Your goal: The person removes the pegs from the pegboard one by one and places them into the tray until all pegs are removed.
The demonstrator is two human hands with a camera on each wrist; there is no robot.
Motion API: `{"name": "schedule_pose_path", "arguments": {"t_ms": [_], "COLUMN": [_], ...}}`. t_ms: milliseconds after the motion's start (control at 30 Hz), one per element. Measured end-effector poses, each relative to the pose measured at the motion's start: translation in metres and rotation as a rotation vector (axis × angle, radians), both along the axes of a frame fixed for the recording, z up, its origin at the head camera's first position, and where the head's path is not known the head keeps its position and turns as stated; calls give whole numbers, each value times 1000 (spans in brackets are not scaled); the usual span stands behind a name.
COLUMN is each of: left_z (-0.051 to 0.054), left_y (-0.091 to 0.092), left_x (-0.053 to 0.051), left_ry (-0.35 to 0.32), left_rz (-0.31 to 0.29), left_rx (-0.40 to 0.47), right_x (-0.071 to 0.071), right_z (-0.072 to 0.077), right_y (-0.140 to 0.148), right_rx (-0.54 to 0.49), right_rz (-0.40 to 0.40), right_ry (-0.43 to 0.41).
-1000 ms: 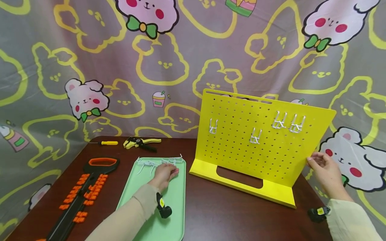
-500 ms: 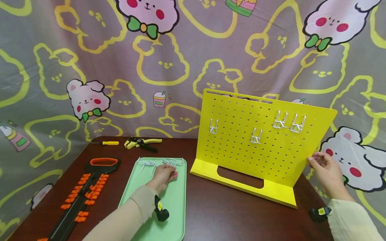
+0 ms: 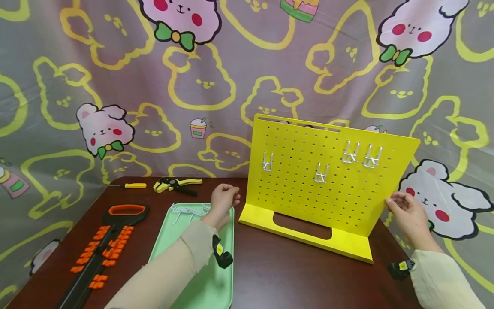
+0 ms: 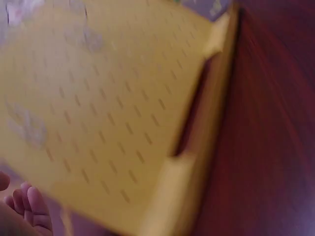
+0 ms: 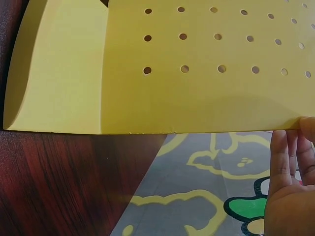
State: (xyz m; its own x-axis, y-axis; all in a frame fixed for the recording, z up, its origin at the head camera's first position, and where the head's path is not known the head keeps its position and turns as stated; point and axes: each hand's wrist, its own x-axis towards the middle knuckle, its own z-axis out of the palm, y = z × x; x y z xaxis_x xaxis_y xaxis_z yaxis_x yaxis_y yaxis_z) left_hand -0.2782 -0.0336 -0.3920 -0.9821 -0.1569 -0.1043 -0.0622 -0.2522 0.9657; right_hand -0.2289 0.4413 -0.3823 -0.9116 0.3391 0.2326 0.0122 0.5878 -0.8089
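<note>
The yellow pegboard point(image 3: 305, 189) stands upright on its base, with several white wire hooks point(image 3: 372, 159) on its face. At its right edge, my right hand point(image 3: 412, 219) pinches the board; the right wrist view shows thumb and fingers point(image 5: 279, 160) on either side of that edge. My left hand point(image 3: 221, 205) is raised over the far right corner of the green tray point(image 3: 162, 240), left of the board, fingers bent. Whether it holds a hook cannot be made out; in the blurred left wrist view fingers point(image 4: 37, 204) show at lower left. More white hooks point(image 3: 187, 210) lie in the tray's far end.
Left of the tray lies a black tool with an orange-lined handle point(image 3: 126, 210) and orange pieces point(image 3: 121, 242) along both sides. Behind are a yellow screwdriver point(image 3: 136, 186) and yellow-black pliers point(image 3: 175, 184). A patterned curtain point(image 3: 216, 159) hangs behind the dark table point(image 3: 266, 274).
My left hand has lifted from the hooks in the tray and moved right toward the board. My right hand keeps its hold on the board's edge. The head view has shifted slightly.
</note>
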Motion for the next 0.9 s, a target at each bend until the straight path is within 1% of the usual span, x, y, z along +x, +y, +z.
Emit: {"name": "schedule_pose_path", "arguments": {"t_ms": [67, 100, 233, 267, 333, 400, 500, 633, 767, 900], "left_z": [22, 33, 77, 86, 103, 115, 128, 138, 145, 146], "left_y": [16, 24, 57, 64, 78, 92, 109, 128, 146, 163], "left_x": [-2, -3, -4, -3, -2, -1, -2, -5, -8, -8], "left_ry": [41, 60, 113, 121, 132, 141, 149, 147, 138, 113], "left_rz": [-27, -53, -199, -237, -291, -327, -368, -427, -498, -554], "left_rx": [35, 50, 68, 67, 53, 47, 29, 25, 27, 18], "right_x": [-1, -1, -1, -1, 0, 1, 1, 0, -1, 0], "right_z": [0, 1, 1, 1, 0, 0, -1, 0, 0, 0], "right_y": [-2, -3, -5, -4, -4, -3, -2, -3, -4, -5], "right_rx": [-2, -1, -12, -15, -14, -7, 9, 15, 12, 5], "right_rz": [6, 7, 10, 7, 5, 3, 11, 16, 7, 1], "right_ry": [7, 12, 30, 30, 30, 25, 23, 35, 43, 38]}}
